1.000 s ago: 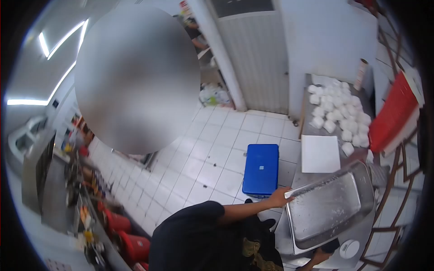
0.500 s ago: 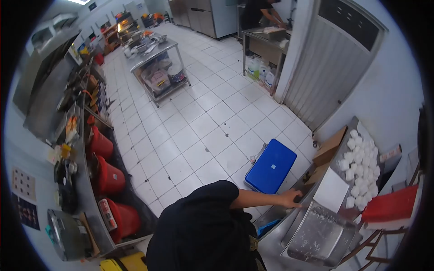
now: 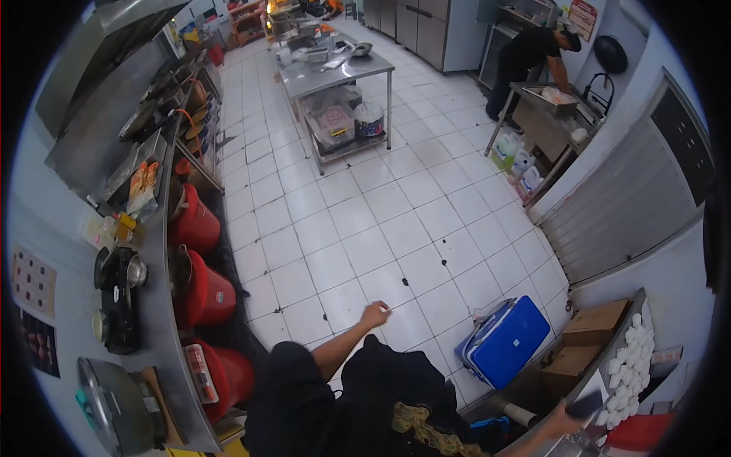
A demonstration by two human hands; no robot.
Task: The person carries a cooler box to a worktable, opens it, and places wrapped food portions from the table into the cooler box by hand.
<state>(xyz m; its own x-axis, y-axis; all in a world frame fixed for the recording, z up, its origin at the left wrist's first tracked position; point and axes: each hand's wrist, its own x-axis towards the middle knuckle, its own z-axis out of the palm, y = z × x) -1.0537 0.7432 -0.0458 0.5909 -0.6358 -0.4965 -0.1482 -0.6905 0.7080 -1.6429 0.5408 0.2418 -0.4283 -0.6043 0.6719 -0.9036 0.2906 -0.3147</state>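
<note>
My left hand [image 3: 375,314] is out in front of my body over the tiled floor, its fingers curled, with something small and pale at the fingertips. At the lower right, my right hand [image 3: 560,423] holds a dark flat object [image 3: 585,406] above the steel counter, near the heap of white pieces [image 3: 629,364]. A white sheet [image 3: 595,390] lies partly behind the dark object. The blue cooler [image 3: 506,343] stands on the floor left of that counter.
Red bins [image 3: 204,293] line the left side beneath a steel counter [image 3: 158,305]. A steel table [image 3: 343,70] stands ahead. At the back right, a person [image 3: 531,57] bends over a sink. Cardboard boxes [image 3: 594,324] sit beside the right counter.
The view has swung right and shows more of the back room. My left hand has come into view, and the right hand, earlier at the counter edge, is now lower right with the dark object.
</note>
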